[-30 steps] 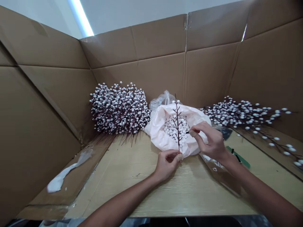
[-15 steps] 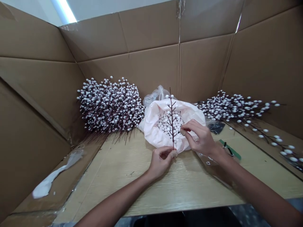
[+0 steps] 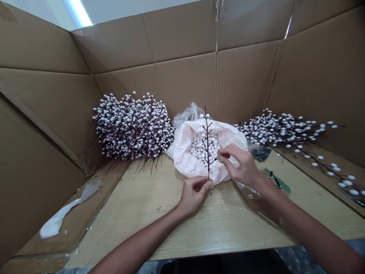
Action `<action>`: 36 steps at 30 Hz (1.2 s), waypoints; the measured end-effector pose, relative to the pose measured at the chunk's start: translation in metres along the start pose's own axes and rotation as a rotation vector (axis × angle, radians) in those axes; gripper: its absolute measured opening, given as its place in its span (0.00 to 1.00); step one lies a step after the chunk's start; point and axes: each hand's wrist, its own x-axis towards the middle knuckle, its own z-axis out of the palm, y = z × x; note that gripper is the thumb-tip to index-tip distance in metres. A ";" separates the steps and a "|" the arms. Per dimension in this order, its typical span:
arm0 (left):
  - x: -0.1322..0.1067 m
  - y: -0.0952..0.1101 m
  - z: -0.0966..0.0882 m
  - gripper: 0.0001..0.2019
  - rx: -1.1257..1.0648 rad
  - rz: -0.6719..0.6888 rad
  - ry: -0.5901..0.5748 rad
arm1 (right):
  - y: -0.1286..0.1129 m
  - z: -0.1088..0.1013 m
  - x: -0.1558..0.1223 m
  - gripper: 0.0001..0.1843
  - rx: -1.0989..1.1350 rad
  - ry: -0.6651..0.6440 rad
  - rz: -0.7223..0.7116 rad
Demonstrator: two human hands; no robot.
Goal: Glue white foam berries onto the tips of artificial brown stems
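My left hand (image 3: 196, 194) pinches the lower end of a thin brown artificial branch (image 3: 208, 150), which stands upright over the bag. Short side twigs stick out along the stem, mostly bare, with a few white berries near its top. My right hand (image 3: 238, 163) is closed in a pinch at the tip of a low right-hand twig; whatever lies between its fingertips is hidden. Behind the branch, an open pale pink plastic bag (image 3: 182, 160) holds many loose white berries (image 3: 196, 146).
A large heap of white-berried branches (image 3: 134, 125) lies at the left, a smaller pile (image 3: 273, 127) at the right. A green strip with black bands (image 3: 278, 180) rests right of my forearm. White crumpled plastic (image 3: 65, 213) lies far left. Cardboard walls (image 3: 182, 82) enclose the table.
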 end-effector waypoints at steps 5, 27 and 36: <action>-0.001 0.002 0.000 0.11 -0.011 -0.002 -0.012 | -0.001 -0.002 0.001 0.04 0.054 -0.010 0.080; -0.001 0.000 -0.003 0.11 0.107 0.090 -0.013 | 0.012 -0.022 0.015 0.03 0.350 0.504 0.325; 0.000 0.000 -0.005 0.11 0.168 0.197 -0.018 | 0.012 -0.022 0.015 0.04 0.401 0.390 0.282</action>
